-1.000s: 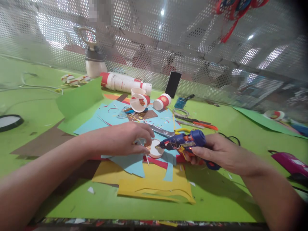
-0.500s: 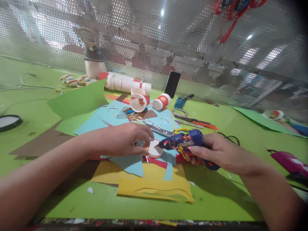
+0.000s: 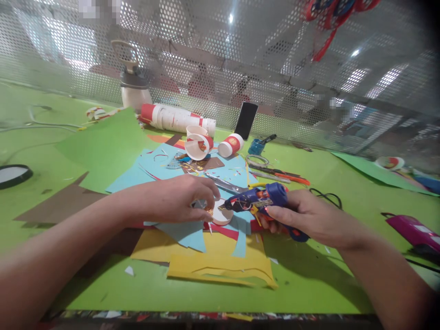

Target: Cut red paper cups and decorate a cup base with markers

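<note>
My right hand [image 3: 295, 213] is wrapped round the handle of a blue hot glue gun [image 3: 263, 198]. The gun's nozzle points left, over a small white round disc [image 3: 223, 216] that looks like a cup base. My left hand [image 3: 197, 199] is curled, with thumb and fingers closed at the disc's left edge. Its palm side is hidden, and a patterned bit shows near the thumb. Light blue paper [image 3: 187, 236] lies beneath, with yellow paper strips [image 3: 220, 270] nearer to me.
Behind my hands are paper cups [image 3: 231, 145], a stack of cups [image 3: 178, 118], a phone [image 3: 246, 120] and a blue jar [image 3: 256, 146]. Scissors [image 3: 228, 184] and an orange-handled tool [image 3: 292, 178] lie close by. Green paper [image 3: 106, 149] is at left, a magenta device [image 3: 412, 231] at right.
The glue gun and my right hand have shifted slightly left, with the nozzle still over the disc. At left, the raised green paper has sunk flatter. My left hand has hardly moved.
</note>
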Available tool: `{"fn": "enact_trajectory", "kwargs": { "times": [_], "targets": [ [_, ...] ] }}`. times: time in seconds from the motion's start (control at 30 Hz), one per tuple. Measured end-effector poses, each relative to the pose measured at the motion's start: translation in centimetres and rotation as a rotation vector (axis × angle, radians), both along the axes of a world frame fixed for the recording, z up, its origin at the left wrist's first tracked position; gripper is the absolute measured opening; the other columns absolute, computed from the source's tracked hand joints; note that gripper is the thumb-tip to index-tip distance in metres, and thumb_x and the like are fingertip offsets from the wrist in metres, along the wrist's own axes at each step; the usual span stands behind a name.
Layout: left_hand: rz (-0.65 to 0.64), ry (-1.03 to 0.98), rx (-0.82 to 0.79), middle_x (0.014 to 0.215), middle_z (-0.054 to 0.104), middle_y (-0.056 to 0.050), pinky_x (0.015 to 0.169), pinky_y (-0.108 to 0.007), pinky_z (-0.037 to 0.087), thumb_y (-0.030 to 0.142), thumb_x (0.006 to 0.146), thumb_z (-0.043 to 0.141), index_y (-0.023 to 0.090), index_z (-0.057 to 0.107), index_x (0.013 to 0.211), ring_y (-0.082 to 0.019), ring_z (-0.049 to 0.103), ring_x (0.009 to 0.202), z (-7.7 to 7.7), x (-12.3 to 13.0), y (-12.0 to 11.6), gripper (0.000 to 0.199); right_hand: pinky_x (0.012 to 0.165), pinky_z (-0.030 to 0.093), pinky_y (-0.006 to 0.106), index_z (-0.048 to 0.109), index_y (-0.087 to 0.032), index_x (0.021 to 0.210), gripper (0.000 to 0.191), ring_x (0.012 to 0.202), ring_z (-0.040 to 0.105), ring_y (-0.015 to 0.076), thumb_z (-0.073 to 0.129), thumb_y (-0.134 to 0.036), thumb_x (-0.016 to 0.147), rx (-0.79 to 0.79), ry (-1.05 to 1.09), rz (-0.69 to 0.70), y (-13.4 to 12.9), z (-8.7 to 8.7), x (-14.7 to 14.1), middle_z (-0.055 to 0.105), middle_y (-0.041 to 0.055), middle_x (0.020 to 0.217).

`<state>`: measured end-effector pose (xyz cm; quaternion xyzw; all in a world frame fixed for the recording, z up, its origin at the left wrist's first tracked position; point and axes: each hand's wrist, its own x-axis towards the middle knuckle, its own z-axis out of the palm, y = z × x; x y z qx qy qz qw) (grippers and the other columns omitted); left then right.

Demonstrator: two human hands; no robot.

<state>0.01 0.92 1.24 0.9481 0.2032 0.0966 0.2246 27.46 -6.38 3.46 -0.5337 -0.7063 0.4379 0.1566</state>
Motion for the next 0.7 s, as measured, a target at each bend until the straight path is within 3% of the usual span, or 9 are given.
{"fn": "enact_trajectory", "kwargs": {
  "times": [0.7],
  "targets": [
    [0.002, -0.004, 0.004, 0.116, 0.068, -0.005, 0.088, -0.028, 0.047, 0.029, 0.091, 0.060, 0.018, 0.072, 0.089, -0.017, 0.065, 0.101, 0.00, 0.10, 0.13, 0.017, 0.050, 0.038, 0.021, 0.059, -0.015, 0.072, 0.053, 0.056, 0.049, 0.0089, 0.050, -0.065, 0.090, 0.035, -0.053, 0.021, -0.23, 0.17, -0.09, 0.056, 0.0008, 0.065]
  ]
}}
